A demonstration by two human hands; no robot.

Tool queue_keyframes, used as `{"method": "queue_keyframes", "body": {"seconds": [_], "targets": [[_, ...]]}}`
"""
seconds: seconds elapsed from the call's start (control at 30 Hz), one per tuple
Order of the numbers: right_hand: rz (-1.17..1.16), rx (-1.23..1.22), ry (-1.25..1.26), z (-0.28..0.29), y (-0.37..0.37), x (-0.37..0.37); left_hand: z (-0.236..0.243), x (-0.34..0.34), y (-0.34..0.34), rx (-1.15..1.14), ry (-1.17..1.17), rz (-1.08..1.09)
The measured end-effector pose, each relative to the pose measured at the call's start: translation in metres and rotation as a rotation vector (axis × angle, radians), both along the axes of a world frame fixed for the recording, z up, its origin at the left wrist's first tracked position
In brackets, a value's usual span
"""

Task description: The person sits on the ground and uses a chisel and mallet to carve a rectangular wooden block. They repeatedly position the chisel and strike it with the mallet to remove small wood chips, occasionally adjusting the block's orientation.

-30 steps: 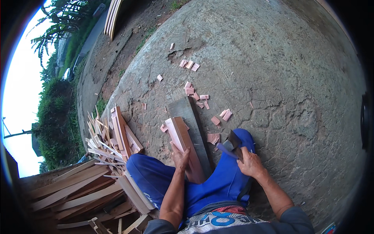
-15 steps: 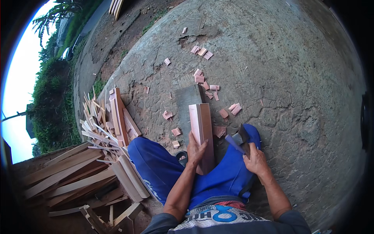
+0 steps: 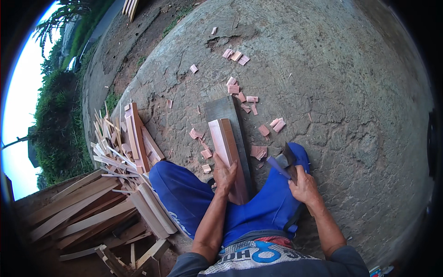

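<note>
Head view, left grip (image 3: pixel 224 173) clasped round reddish wood block (image 3: pixel 226 147), right grip (image 3: pixel 302 187) closed on hatchet (image 3: pixel 285 162)

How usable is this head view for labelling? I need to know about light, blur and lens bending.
Head view: soft, even daylight with no hard shadows; the sky at the left edge is blown out white. Fisheye bending curves the cracked concrete ground and darkens the rim. The left hand on the reddish wooden plank and the right hand look sharp.

Wood scrap pile (image 3: pixel 115 152) at left, chips (image 3: pixel 240 92) scattered on concrete (image 3: pixel 350 83).
</note>
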State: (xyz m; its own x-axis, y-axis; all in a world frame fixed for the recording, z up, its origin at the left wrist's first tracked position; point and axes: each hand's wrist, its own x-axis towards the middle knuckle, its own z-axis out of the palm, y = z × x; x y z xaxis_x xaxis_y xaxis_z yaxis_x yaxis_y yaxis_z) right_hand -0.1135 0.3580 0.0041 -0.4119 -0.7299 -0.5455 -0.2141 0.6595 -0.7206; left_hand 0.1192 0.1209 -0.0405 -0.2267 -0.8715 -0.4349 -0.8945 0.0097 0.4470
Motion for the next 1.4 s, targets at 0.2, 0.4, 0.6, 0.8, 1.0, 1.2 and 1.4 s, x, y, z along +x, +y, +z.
{"method": "queue_keyframes", "body": {"seconds": [0.2,0.4,0.6,0.8,1.0,1.2,1.4], "targets": [[-0.037,0.025,0.014,0.017,-0.020,0.003,0.002,0.002,0.010,-0.064,0.027,-0.089],[-0.123,-0.285,-0.008,0.069,-0.101,0.019,0.046,-0.013,-0.013,-0.320,0.306,-0.289],[0.006,-0.549,-0.027,0.104,-0.181,0.056,0.145,-0.041,-0.064,0.316,1.354,-0.071],[0.041,-0.614,0.165,0.126,-0.191,0.090,0.157,-0.022,-0.105,0.070,1.625,0.116],[-0.150,-0.497,-0.228,0.128,-0.153,0.113,0.120,-0.012,-0.137,-0.086,1.356,0.052],[-0.161,-0.489,-0.232,0.129,-0.141,0.122,0.103,-0.021,-0.129,0.056,1.298,0.013],[-0.139,-0.474,-0.204,0.128,-0.139,0.118,0.105,-0.032,-0.134,0.084,1.221,-0.082]]}}
